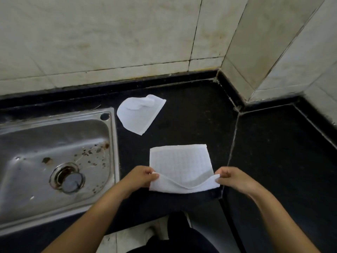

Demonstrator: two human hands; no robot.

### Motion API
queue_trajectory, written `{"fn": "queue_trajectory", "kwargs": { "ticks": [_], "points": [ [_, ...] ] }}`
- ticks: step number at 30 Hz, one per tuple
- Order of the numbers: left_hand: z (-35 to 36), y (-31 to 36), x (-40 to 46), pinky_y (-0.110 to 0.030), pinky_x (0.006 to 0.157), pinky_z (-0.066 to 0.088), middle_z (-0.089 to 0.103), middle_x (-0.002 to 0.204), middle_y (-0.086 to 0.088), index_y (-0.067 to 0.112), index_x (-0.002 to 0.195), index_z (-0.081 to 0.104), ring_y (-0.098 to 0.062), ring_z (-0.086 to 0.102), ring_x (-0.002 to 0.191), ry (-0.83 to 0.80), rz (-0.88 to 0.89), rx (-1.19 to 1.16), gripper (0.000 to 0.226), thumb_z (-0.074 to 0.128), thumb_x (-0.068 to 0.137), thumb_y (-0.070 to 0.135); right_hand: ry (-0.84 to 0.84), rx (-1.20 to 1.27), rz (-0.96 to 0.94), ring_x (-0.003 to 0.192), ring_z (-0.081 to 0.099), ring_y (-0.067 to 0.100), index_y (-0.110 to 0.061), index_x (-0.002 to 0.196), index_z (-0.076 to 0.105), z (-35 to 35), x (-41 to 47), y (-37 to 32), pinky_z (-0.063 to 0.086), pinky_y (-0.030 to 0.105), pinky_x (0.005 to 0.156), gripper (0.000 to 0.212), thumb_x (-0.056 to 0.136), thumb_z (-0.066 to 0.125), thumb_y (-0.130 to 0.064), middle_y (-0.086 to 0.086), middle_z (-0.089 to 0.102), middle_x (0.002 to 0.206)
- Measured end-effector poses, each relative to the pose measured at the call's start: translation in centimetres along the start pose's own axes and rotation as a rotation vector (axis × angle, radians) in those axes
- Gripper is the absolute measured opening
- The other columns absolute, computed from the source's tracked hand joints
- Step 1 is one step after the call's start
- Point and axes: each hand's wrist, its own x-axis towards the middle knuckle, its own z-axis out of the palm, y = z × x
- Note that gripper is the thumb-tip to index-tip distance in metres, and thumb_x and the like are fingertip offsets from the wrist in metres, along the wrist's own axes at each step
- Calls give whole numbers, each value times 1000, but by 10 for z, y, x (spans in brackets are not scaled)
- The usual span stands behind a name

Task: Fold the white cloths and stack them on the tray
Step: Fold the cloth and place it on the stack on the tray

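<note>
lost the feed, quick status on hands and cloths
Left hand and right hand pinch near cloth corners. Second cloth lies rumpled beside sink. No tray visible.

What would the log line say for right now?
step: folding | left hand: pinches near cloth | right hand: pinches it | far cloth: counter | tray: unseen
</note>
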Motion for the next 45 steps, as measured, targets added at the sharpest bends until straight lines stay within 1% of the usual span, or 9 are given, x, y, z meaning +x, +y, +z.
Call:
{"fn": "queue_trajectory", "kwargs": {
  "ticks": [6, 13, 20, 23, 28, 31, 37, 40, 45],
  "points": [
    [-8, 12, 23, -31, 74, 49, 63, 77, -3, 11, 79, 66, -15, 58, 75, 269, 71, 54, 13, 61, 89, 17, 218, 102, 11, 81, 61, 18, -6, 86, 64, -6, 38, -10, 49, 34, 79, 10, 89, 62, -16, 8, 66, 85],
    [-11, 32, 62, -19, 59, 37, 57, 78, 0, 16, 81, 61, -12, 52, 73, 540, 183, 257, 9, 58, 90, 17, 448, -16, 68, 85, 57, 18, -15, 100, 61, 6, 95, -35, 45, 28, 72, 13, 91, 56, -22, 2, 62, 91],
    [-3, 30, 74, -38, 89, 41, 54, 112, -7, 13, 114, 57, -26, 47, 108, 609, 202, 718, 26, 56, 88, 15, 556, -267, 1, 108, 56, 22, -19, 124, 49, 20, 91, -29, 42, 39, 97, 33, 93, 53, -32, 3, 56, 117],
    [20, 57, 83, -38, 95, 38, 50, 127, -8, 15, 131, 49, -27, 46, 116, 492, 398, 900, 42, 53, 89, 12, 529, -359, 32, 113, 53, 21, -18, 127, 47, 24, 73, -19, 40, 37, 94, 40, 95, 46, -41, 2, 55, 121],
    [91, 117, 112, -36, 112, 27, 34, 147, -3, 23, 143, 35, -21, 28, 139, -76, 765, 1244, 58, 47, 90, 2, 510, -514, 73, 109, 52, 19, -18, 114, 52, 45, 46, -1, 39, 34, 88, 36, 96, 42, -46, 0, 56, 116],
    [109, 135, 128, -39, 115, 22, 25, 153, -8, 21, 140, 38, -24, 19, 143, -260, 855, 1549, 57, 50, 88, 0, 496, -507, 132, 111, 50, 21, -17, 113, 53, 46, 45, 1, 37, 35, 90, 32, 96, 42, -42, 2, 55, 117],
    [111, 155, 141, -41, 113, 27, 32, 148, -10, 14, 135, 43, -26, 28, 139, -377, 1022, 1840, 47, 52, 89, 7, 448, -431, 136, 102, 55, 24, -14, 98, 55, 39, 42, -6, 43, 35, 84, 18, 95, 46, -29, 7, 57, 109],
    [108, 159, 139, -36, 109, 31, 45, 139, -6, 16, 134, 43, -22, 40, 129, -392, 985, 1783, 50, 55, 87, 5, 441, -130, 99, 73, 54, 16, -17, 85, 46, 30, 37, -7, 43, 29, 64, 12, 92, 53, -23, -1, 55, 83],
    [82, 157, 125, -31, 106, 33, 43, 137, -3, 20, 144, 30, -19, 41, 127, -219, 957, 1562, 65, 54, 86, 0, 453, 353, 32, 76, 56, 9, -25, 103, 48, 32, 30, -22, 42, 15, 61, 18, 91, 58, -17, -6, 55, 84]
  ]
}}
